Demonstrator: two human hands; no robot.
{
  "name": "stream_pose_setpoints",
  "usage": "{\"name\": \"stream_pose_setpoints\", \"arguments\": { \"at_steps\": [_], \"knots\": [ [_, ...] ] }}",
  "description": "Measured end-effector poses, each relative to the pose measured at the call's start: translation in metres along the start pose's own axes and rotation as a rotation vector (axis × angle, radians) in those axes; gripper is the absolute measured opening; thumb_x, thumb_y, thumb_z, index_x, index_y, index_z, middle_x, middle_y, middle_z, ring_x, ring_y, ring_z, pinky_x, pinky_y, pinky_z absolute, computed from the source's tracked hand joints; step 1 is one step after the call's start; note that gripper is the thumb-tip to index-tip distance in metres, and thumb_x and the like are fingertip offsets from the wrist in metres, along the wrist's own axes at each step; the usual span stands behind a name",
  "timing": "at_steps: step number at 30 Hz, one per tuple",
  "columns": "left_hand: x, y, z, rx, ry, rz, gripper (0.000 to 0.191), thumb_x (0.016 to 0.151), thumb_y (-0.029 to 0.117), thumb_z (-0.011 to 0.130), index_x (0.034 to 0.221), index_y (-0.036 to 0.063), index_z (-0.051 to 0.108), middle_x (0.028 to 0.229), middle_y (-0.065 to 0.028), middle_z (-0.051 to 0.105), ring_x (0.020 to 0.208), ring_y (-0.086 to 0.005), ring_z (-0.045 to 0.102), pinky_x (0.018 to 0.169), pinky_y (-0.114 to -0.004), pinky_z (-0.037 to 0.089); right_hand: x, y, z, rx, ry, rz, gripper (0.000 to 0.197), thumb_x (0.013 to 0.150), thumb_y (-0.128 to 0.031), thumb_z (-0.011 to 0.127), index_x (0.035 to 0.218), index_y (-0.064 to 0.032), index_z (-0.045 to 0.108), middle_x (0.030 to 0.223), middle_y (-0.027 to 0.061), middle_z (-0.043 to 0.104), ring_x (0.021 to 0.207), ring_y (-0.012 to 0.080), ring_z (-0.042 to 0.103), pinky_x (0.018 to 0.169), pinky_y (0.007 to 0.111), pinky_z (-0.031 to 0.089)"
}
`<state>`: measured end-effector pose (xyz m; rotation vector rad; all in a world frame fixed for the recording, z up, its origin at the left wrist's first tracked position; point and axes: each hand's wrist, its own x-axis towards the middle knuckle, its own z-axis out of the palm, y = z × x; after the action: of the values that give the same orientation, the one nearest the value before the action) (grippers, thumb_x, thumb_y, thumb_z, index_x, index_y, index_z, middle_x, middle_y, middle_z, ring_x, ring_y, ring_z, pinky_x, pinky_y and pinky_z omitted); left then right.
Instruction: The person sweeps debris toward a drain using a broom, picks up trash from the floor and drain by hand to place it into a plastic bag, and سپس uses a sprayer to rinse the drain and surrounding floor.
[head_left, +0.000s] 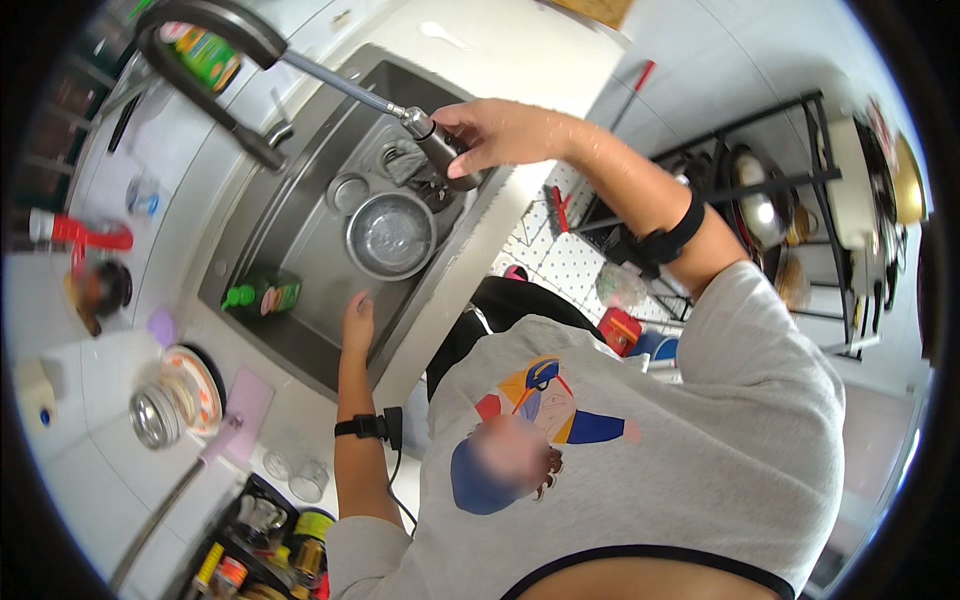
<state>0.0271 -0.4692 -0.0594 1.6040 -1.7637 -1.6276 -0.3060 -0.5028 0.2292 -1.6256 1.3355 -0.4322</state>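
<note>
My right hand (495, 139) grips the dark pull-out spray head (442, 150) of a kitchen faucet (217, 90), its metal hose stretched across the sink. Below the spray head, a round stainless steel bowl (391, 236) with water in it sits in the grey sink (315, 247). A smaller round dish (349, 193) touches or nearly touches the bowl. Beside them lie a grey cloth-like item and dark things (411, 166), partly hidden by the spray head. My left hand (358, 322) is over the sink near the bowl; its fingers are too blurred to read.
A green-capped dish soap bottle (276, 294) lies in the sink's near-left part. Along the left counter are stacked plates (199, 382), a pink cleaver-shaped item (244, 412) and glass cups (306, 480). A black rack (829, 172) holding pans stands at the right.
</note>
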Motion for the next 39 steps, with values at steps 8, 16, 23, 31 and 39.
{"name": "stream_pose_setpoints", "arguments": {
  "at_steps": [8,16,23,31,39],
  "knots": [
    [0.022,0.246,0.033,-0.199,-0.243,0.57,0.049,0.079,0.009,0.053,0.122,0.0003,0.033,0.12,-0.0173,0.041,0.11,-0.0246,0.041,0.093,-0.032,0.031,-0.071,0.024,-0.059,-0.258,0.064,0.157,0.043,0.072,-0.015,0.061,0.111,-0.0015,0.046,0.088,0.0127,0.058,0.08,0.0206,0.055,0.073,0.031,0.042],
    [0.028,0.383,0.114,-0.605,-0.39,0.389,0.029,0.082,0.014,0.052,0.108,0.0028,0.044,0.094,-0.0074,0.053,0.085,-0.0153,0.054,0.076,-0.031,0.044,-0.098,0.057,-0.077,-0.166,0.41,-0.035,0.038,0.076,-0.015,0.059,0.101,-0.0059,0.033,0.095,0.0139,0.057,0.086,0.0244,0.053,0.078,0.033,0.039],
    [0.049,0.405,0.132,-0.493,-0.319,0.358,0.024,0.082,0.016,0.052,0.102,0.0022,0.048,0.094,-0.0089,0.054,0.085,-0.0181,0.055,0.078,-0.03,0.045,-0.171,0.138,-0.102,0.043,0.589,-0.047,0.059,0.078,-0.031,0.056,0.122,-0.0038,0.026,0.122,0.0165,0.041,0.116,0.0262,0.035,0.094,0.034,0.031],
    [0.051,0.425,0.146,-0.545,-0.231,0.292,0.026,0.082,0.016,0.052,0.101,-0.001,0.046,0.096,-0.0113,0.054,0.09,-0.022,0.055,0.082,-0.032,0.044,-0.276,0.341,-0.139,0.34,0.918,0.702,0.057,0.081,-0.027,0.052,0.126,-0.0042,0.025,0.106,0.0155,0.051,0.093,0.0213,0.052,0.076,0.034,0.042],
    [0.049,0.44,0.129,-0.488,-0.049,0.067,0.03,0.082,0.02,0.052,0.105,0.0003,0.045,0.099,-0.0096,0.054,0.089,-0.021,0.054,0.083,-0.032,0.044,-0.196,0.466,-0.177,0.996,0.916,0.632,0.059,0.083,-0.026,0.048,0.129,-0.0113,0.014,0.087,0.008,0.059,0.073,0.0193,0.057,0.065,0.034,0.046]
  ]
}}
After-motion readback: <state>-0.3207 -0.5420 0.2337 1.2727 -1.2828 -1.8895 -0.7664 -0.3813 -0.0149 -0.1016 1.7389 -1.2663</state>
